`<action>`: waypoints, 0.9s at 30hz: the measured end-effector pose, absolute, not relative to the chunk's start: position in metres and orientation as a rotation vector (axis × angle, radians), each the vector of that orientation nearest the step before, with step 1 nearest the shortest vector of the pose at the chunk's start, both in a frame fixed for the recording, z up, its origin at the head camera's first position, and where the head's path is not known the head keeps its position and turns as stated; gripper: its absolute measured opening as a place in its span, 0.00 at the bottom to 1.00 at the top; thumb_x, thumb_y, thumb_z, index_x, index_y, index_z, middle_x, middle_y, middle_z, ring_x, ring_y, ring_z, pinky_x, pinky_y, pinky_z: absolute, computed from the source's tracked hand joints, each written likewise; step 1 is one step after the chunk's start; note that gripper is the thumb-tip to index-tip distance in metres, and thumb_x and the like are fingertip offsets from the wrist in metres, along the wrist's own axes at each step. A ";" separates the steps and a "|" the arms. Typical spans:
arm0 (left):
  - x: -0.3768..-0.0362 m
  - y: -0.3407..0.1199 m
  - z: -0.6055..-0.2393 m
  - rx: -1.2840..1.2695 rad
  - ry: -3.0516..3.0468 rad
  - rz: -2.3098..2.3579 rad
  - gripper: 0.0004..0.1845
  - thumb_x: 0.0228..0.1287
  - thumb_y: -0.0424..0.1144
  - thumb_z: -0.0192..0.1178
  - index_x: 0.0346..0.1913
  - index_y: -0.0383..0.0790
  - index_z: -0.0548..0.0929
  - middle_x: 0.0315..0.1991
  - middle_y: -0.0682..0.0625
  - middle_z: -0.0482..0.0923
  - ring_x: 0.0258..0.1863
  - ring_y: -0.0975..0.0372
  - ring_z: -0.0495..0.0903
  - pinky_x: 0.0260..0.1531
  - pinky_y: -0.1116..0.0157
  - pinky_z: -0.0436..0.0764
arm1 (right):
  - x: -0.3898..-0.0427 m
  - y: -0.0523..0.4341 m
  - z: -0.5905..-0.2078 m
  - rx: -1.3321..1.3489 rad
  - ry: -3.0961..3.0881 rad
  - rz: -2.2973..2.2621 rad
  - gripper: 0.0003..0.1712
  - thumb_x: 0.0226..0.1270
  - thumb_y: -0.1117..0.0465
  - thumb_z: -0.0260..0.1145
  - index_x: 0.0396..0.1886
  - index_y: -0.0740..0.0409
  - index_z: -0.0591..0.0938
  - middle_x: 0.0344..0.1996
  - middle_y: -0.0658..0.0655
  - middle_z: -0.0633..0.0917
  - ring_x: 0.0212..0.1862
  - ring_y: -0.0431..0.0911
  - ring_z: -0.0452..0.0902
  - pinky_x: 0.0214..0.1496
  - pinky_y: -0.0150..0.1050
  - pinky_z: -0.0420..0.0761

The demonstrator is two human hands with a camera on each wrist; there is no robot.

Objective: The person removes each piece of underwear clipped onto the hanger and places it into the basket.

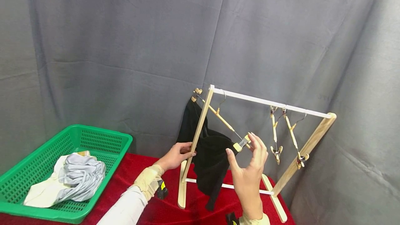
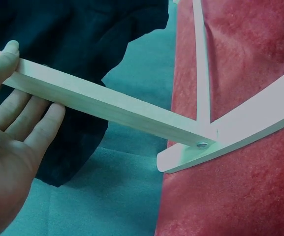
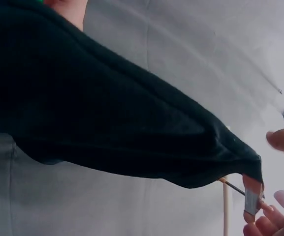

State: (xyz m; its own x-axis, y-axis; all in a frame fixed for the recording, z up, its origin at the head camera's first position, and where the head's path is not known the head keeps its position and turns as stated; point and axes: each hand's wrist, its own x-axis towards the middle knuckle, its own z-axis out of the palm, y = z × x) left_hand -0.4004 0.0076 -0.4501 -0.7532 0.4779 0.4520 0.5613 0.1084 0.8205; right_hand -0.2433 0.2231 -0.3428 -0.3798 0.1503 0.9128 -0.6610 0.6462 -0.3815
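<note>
A black garment [image 1: 212, 159] hangs from a wooden clip hanger [image 1: 221, 116] at the left end of a small wooden rack. My left hand [image 1: 176, 155] holds the rack's left post [image 2: 102, 101], thumb on one side and fingers on the other, with the garment just behind. At the hanger's near end, a clip [image 1: 242, 143] bites the garment's corner. My right hand [image 1: 250, 169] is beside this clip, its fingertips at the clip's end and its thumb [image 3: 282, 140] spread away from it. Another clip [image 1: 196, 94] grips the garment's far corner.
Two bare clip hangers [image 1: 293, 133] hang toward the right of the rack's white top bar [image 1: 250, 97]. A green basket [image 1: 123, 141] on the left holds crumpled grey and cream clothes [image 1: 78, 176]. Red cloth [image 1: 125, 173] covers the table, and a grey curtain [image 1: 125, 44] hangs behind.
</note>
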 end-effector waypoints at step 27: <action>-0.400 0.007 -0.452 -1.098 -2.216 -1.779 0.20 0.71 0.32 0.62 0.62 0.26 0.78 0.51 0.35 0.85 0.53 0.47 0.85 0.55 0.54 0.83 | -0.283 0.237 -0.330 0.078 -1.872 0.985 0.39 0.60 0.64 0.76 0.70 0.63 0.70 0.55 0.65 0.75 0.45 0.51 0.79 0.38 0.16 0.71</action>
State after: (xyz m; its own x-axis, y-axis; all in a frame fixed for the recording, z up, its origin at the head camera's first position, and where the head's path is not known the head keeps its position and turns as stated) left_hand -0.4003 0.0073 -0.4523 -0.7363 0.4672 0.4895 0.5789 0.0605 0.8131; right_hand -0.2828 0.2370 -0.3298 -0.5175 0.3482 0.7816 -0.4469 0.6690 -0.5939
